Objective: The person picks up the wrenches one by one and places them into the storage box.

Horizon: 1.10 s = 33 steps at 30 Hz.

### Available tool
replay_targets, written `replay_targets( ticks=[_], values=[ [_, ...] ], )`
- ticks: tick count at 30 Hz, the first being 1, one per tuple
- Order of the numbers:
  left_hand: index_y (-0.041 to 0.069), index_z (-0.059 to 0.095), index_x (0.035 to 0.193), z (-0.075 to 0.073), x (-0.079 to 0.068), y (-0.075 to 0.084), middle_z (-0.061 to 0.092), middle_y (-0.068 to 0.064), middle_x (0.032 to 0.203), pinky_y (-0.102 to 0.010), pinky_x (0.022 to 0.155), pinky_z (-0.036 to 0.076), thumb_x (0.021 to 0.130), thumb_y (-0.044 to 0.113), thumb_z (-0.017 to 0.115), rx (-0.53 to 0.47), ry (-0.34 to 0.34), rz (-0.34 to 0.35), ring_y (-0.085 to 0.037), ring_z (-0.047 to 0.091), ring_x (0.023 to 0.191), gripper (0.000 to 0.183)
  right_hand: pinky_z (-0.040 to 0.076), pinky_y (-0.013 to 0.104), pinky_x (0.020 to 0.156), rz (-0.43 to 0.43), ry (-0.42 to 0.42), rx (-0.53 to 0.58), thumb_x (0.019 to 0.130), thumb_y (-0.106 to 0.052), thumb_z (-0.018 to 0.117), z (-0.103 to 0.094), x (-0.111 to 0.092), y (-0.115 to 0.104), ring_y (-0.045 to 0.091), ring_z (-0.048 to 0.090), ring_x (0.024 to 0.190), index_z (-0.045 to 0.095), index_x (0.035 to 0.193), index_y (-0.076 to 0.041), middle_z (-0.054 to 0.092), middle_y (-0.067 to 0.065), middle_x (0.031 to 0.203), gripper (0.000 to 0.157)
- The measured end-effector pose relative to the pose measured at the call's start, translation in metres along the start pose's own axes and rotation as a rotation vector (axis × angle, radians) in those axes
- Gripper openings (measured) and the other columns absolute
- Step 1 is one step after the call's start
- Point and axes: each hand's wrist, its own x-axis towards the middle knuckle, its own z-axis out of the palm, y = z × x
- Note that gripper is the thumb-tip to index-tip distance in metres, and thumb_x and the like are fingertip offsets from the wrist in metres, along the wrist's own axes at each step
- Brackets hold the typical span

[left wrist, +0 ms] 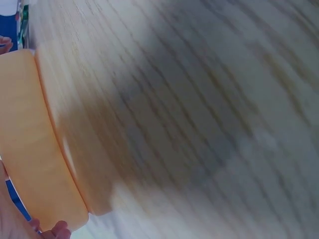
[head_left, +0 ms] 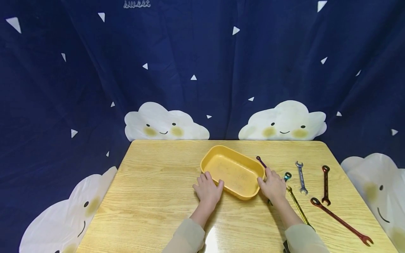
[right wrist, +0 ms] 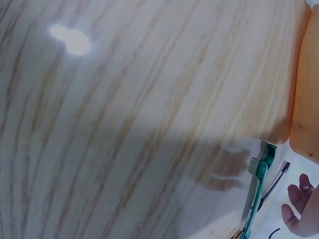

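A yellow rectangular plastic bin (head_left: 227, 167) sits tilted to the edges on the wooden table, with nothing inside it. My left hand (head_left: 208, 191) holds its near left corner, thumb along the front side and fingers by the left end; in the left wrist view fingertips (left wrist: 61, 230) curl at the bin's end. By the bin's right end is my right hand (head_left: 273, 186), its thumb close to the rim. In the right wrist view its fingers (right wrist: 298, 198) are spread and loose. Under and beside this hand lie a purple wrench (head_left: 261, 161) and a teal wrench (head_left: 287, 176), both partly hidden.
Further right on the table (head_left: 152, 196) lie a gold wrench (head_left: 296, 202), a silver wrench (head_left: 301, 178), a dark red wrench (head_left: 325, 184) and a long red wrench (head_left: 341, 221). Behind hangs a navy curtain (head_left: 190, 42) with clouds.
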Motion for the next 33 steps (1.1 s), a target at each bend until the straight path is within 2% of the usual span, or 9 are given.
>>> replay_targets(
  ticks=[12,17,21,25,29,33],
  values=[
    [0.007,0.042,0.107,0.003,-0.002,-0.005,0.046,-0.011,0.096,-0.044,0.067,0.035,0.082,0.058,0.040,-0.074,0.000,0.020,-0.027,0.043,0.086,0.057,0.034,0.042,0.064,0.019,-0.008,0.020,0.087,-0.039,0.049,-0.001,-0.004,0.000,0.030,0.051,0.078,0.044,0.118,-0.006,0.052,0.013,0.091,0.046],
    [0.005,0.043,0.108,0.006,0.001,-0.010,0.048,-0.011,0.099,-0.040,0.069,0.035,0.083,0.061,0.038,-0.089,0.029,0.063,-0.027,0.045,0.085,0.061,0.034,0.042,0.065,0.033,0.007,0.035,0.087,-0.040,0.046,-0.002,-0.005,0.000,0.031,0.051,0.080,0.046,0.111,-0.006,0.053,0.013,0.091,0.042],
    [0.005,0.046,0.103,0.006,0.005,-0.017,0.048,-0.009,0.094,-0.038,0.070,0.035,0.085,0.055,0.039,-0.116,0.082,0.123,-0.025,0.045,0.084,0.053,0.033,0.039,0.062,0.045,0.035,0.042,0.087,-0.044,0.044,0.000,-0.007,-0.001,0.030,0.051,0.077,0.046,0.097,-0.007,0.052,0.012,0.087,0.038],
    [0.008,0.049,0.089,0.005,0.013,-0.026,0.047,-0.003,0.082,-0.034,0.069,0.033,0.086,0.045,0.044,-0.132,0.177,0.220,-0.021,0.044,0.077,0.037,0.032,0.039,0.061,0.058,0.061,0.053,0.089,-0.049,0.041,0.001,-0.009,0.000,0.031,0.051,0.077,0.046,0.093,-0.007,0.053,0.011,0.086,0.042],
    [0.011,0.049,0.082,0.003,0.027,-0.037,0.044,0.000,0.075,-0.031,0.068,0.031,0.085,0.038,0.046,-0.131,0.249,0.296,-0.018,0.041,0.070,0.028,0.033,0.040,0.062,0.070,0.081,0.063,0.090,-0.052,0.039,0.001,-0.013,0.000,0.031,0.053,0.080,0.047,0.094,-0.007,0.055,0.013,0.089,0.046],
    [0.010,0.050,0.083,0.000,0.045,-0.047,0.046,0.000,0.076,-0.029,0.065,0.032,0.084,0.034,0.049,-0.109,0.268,0.348,-0.018,0.043,0.070,0.024,0.034,0.042,0.063,0.075,0.109,0.058,0.090,-0.051,0.039,-0.001,-0.018,-0.003,0.032,0.053,0.081,0.048,0.094,-0.006,0.055,0.014,0.089,0.047]
  ],
)
